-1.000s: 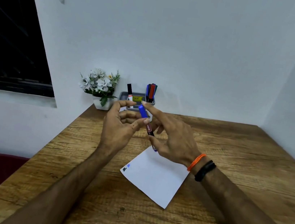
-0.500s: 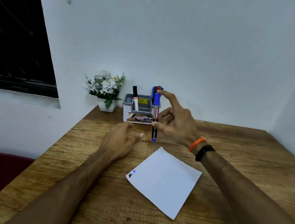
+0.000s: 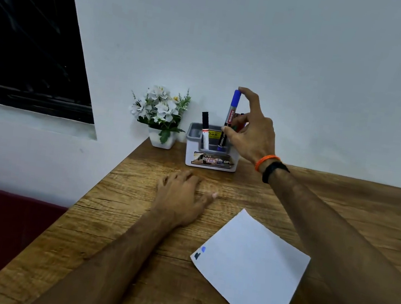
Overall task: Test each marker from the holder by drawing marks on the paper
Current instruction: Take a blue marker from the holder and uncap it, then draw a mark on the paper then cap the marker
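Blue marker (image 3: pixel 229 119) w/ red-on-grey barrel label, print too small to read; it stands upright, lower end inside the holder (image 3: pixel 211 150). Holder front sticker shows "OP…", rest unclear. Right hand (image 3: pixel 251 130) grip: forefinger on the cap top, thumb pinching mid-barrel. Left hand (image 3: pixel 182 198) flat on worktop (image 3: pixel 342 197), fingers spread. Paper (image 3: pixel 252 270), two small marks at its left corner, lies nearer the person, right of the left hand.
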### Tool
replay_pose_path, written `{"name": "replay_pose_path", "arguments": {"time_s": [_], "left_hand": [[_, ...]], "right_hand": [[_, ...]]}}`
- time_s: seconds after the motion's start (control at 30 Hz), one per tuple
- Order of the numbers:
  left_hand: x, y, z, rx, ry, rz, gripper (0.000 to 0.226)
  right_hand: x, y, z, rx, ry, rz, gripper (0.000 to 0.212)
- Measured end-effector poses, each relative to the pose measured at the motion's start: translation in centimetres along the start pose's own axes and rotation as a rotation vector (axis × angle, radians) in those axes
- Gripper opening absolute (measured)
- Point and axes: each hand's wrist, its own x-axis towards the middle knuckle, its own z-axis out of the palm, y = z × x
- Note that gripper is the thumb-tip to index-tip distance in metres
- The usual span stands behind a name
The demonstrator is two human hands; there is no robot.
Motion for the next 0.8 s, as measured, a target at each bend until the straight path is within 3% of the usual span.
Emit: {"name": "replay_pose_path", "arguments": {"time_s": [0.2, 0.4, 0.57, 0.8], "left_hand": [[-0.1, 0.1, 0.0, 0.006, 0.012, 0.004, 0.071], [-0.1, 0.2, -0.2, 0.017, -0.009, 0.004, 0.073], [-0.1, 0.2, -0.2, 0.013, -0.016, 0.0, 0.072], [-0.2, 0.4, -0.6, 0.006, -0.055, -0.015, 0.073]], "right_hand": [[0.3, -0.4, 1.7, -0.126, -0.04, -0.027, 0.085], [0.0, 0.4, 2.6, -0.21, -0.156, 0.004, 0.058], [-0.6, 0.7, 1.8, -0.054, -0.057, 0.021, 0.056], [-2.1, 1.6, 0.0, -0.063, -0.019, 0.082, 0.035]]}}
